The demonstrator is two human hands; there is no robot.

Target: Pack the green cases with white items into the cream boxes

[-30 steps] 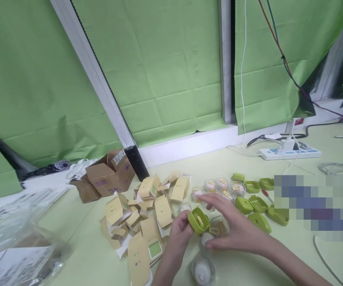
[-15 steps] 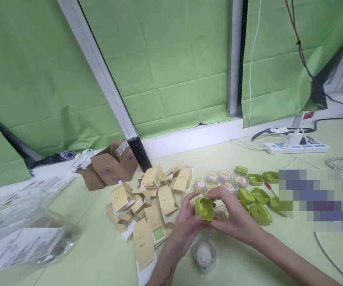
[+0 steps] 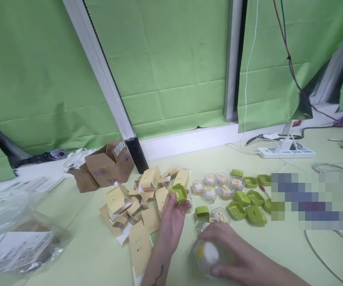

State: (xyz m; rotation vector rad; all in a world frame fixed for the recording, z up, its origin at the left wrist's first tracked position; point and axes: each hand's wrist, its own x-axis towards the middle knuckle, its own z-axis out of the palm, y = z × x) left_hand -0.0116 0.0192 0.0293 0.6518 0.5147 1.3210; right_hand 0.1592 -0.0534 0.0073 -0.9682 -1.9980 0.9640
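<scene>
Pwr strip (image 3: 305, 152) nr sill (image 3: 186, 143); brn box (image 3: 110, 171) w/ purple print; bag (image 3: 40, 228), prob. plastic.

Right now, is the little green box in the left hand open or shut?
Open: the green box in the left hand shows its hollow inside, no lid on.

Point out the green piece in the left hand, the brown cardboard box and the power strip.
Green piece (image 3: 179, 193), head view: inside floor.
Brown cardboard box (image 3: 109, 171), head view: front side.
Power strip (image 3: 301, 153), head view: top face.
</scene>
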